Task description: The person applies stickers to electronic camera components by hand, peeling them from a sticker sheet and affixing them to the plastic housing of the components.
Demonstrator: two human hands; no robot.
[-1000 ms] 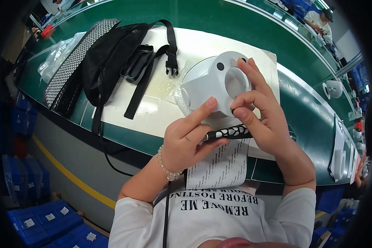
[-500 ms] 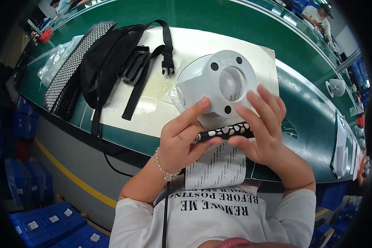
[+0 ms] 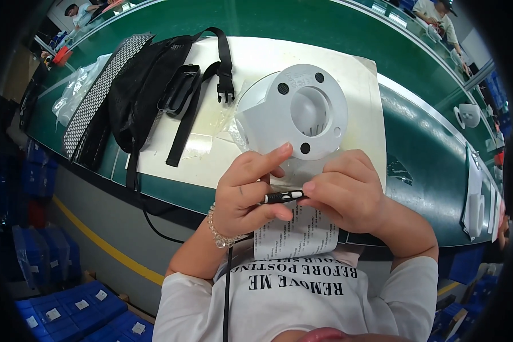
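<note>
A pen-like tool (image 3: 285, 197) with a black-and-white patterned body lies crosswise between my hands. Its left end runs into the fingers of my left hand (image 3: 242, 194), whose index finger and thumb stick out past it. Closed fingers of my right hand (image 3: 347, 191) cover its other end, and whether something else is in them is hidden. Just beyond stands a white plastic part (image 3: 262, 122) with a ring-shaped face and a round opening. Three dark round pads (image 3: 305, 148) sit on that face, plus a paler round spot (image 3: 337, 131). Printed white sheet (image 3: 296, 233) hangs below my hands.
A black mesh bag (image 3: 145, 85) with straps and a buckle (image 3: 226, 91) lies left on the white board (image 3: 359, 85). Clear plastic wrap (image 3: 80, 85) is farther left. Blue bins (image 3: 74, 308) stand on the floor at lower left. People work across the green bench (image 3: 256, 23).
My right hand's spread fingers have closed over the tool's right end, leaving less of it showing. The white part now appears slightly farther left, with its paler spot uncovered.
</note>
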